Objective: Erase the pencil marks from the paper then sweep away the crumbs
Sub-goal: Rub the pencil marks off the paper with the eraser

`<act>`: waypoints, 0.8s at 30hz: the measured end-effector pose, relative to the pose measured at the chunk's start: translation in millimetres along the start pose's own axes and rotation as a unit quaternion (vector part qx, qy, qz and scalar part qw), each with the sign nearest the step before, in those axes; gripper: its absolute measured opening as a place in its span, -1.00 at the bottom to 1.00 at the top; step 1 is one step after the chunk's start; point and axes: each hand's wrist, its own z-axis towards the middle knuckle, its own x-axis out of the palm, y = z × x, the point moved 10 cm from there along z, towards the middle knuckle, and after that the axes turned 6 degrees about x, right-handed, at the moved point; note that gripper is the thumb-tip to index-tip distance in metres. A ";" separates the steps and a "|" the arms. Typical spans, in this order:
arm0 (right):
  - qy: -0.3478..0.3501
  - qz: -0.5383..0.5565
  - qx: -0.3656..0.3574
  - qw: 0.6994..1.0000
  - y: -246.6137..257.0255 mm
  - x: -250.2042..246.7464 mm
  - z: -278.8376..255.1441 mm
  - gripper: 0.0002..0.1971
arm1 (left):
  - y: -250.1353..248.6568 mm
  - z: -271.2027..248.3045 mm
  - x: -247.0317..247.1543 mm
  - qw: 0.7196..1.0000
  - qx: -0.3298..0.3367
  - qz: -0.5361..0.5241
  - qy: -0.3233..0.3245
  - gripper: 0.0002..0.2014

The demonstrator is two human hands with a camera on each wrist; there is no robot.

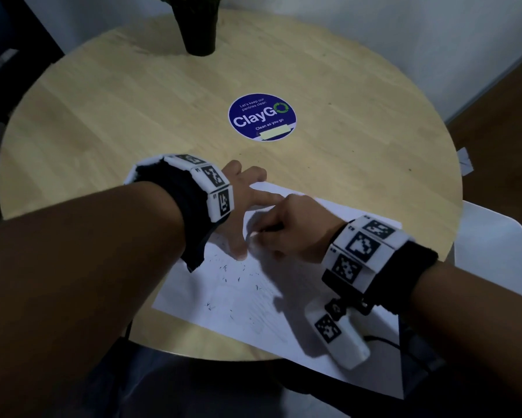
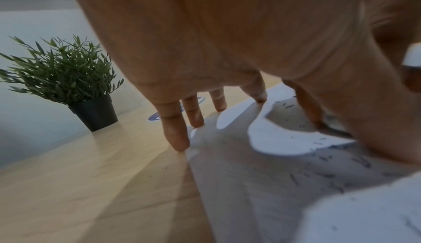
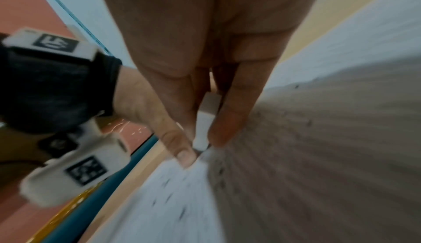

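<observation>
One sheet of white paper [image 1: 283,285] lies on the near edge of the round wooden table [image 1: 133,116], its nearer corner jutting past the rim. Dark eraser crumbs [image 1: 238,277] are scattered over its left half, with faint grey pencil marks [image 1: 262,300] beneath them. The left hand [image 1: 241,206] presses the sheet flat, fingers straight and spread apart, fingertips near the far edge. Just beside its thumb, the right hand [image 1: 296,233] pinches a small white eraser [image 3: 205,119] between thumb and fingers, its lower end touching the paper. A potted plant [image 2: 68,77] stands well apart at the table's far side.
</observation>
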 end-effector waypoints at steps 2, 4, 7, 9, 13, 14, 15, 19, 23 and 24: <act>0.000 0.003 -0.003 1.000 1.8 0.5 -1.0 -0.82 | -0.1 0.0 -0.2 1.000 0.000 0.000 -0.003 0.00; -0.054 0.024 0.029 0.998 -11.0 -16.2 6.5 -0.80 | -0.6 -0.7 -0.5 1.000 -0.007 -0.012 0.006 -0.06; -0.052 -0.005 0.007 0.999 -4.1 -12.5 6.5 -0.80 | -0.6 -1.7 -2.0 1.000 -0.004 -0.027 0.007 -0.07; -0.016 -0.010 -0.030 0.999 8.2 -0.7 -0.4 -0.82 | -0.8 -1.7 -1.7 1.000 0.000 -0.025 0.000 -0.03; -0.069 0.021 0.030 0.997 -17.7 -26.5 6.2 -0.80 | 0.2 -1.1 -0.8 1.000 -0.015 -0.005 0.006 0.03; -0.071 0.029 0.038 0.996 -21.7 -28.3 6.0 -0.80 | 0.7 -0.5 0.4 1.000 -0.017 -0.005 0.011 0.05; -0.058 0.028 0.031 0.997 -19.3 -24.0 3.3 -0.81 | 0.8 0.2 0.8 1.000 -0.016 -0.004 0.012 0.06; 0.024 0.011 -0.023 0.999 0.6 8.5 -13.1 -0.87 | 2.5 2.8 4.1 1.000 -0.016 0.012 0.017 0.11; -0.058 0.050 0.030 0.997 -28.7 -17.5 -2.1 -0.87 | 2.6 3.1 5.0 0.999 -0.026 0.009 0.032 0.12; -0.056 0.051 0.027 0.997 -28.2 -15.3 -3.4 -0.87 | 2.9 3.2 5.3 0.999 -0.026 0.010 0.033 0.12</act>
